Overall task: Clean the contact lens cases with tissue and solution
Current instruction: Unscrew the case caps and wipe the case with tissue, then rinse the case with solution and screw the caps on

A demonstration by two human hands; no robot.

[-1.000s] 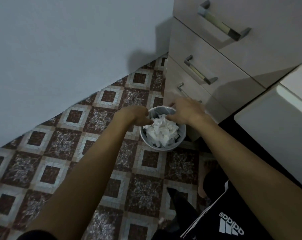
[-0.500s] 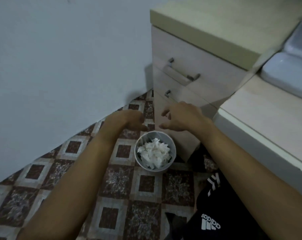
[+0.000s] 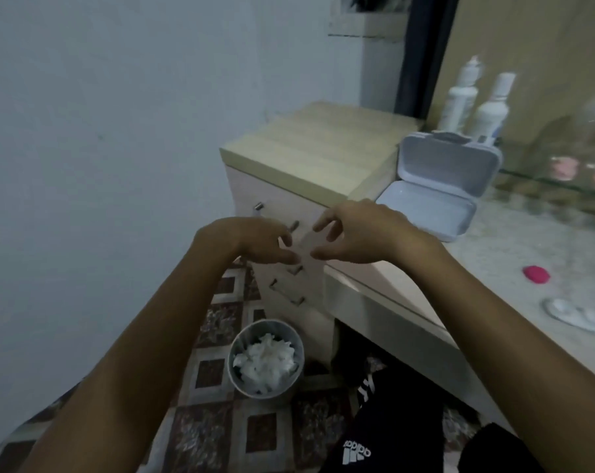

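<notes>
the desk (image 3: pixel 500 254) takes up the right side, its front edge running from beside the drawer unit (image 3: pixel 309 155) down toward the near right. against the drawer unit, at the desk's far left corner, sits an open white box (image 3: pixel 439 186) with its lid up; behind it stand two solution bottles (image 3: pixel 473 107). on the floor below the desk's left end is a bin (image 3: pixel 267 356) heaped with used tissue (image 3: pixel 265 360). both hands hover off the desk's left edge, above the bin, holding nothing: the left hand (image 3: pixel 251 244) and right hand (image 3: pixel 360 233) have loosely spread, slightly curled fingers, tips near each other. the white lens case (image 3: pixel 576 315) lies on the desk well to the right of the hands, long axis roughly along the desk front; a red piece (image 3: pixel 536 274) lies just behind it. the right hand is nearer, and i judge bare desktop gives it room to sweep across.
</notes>
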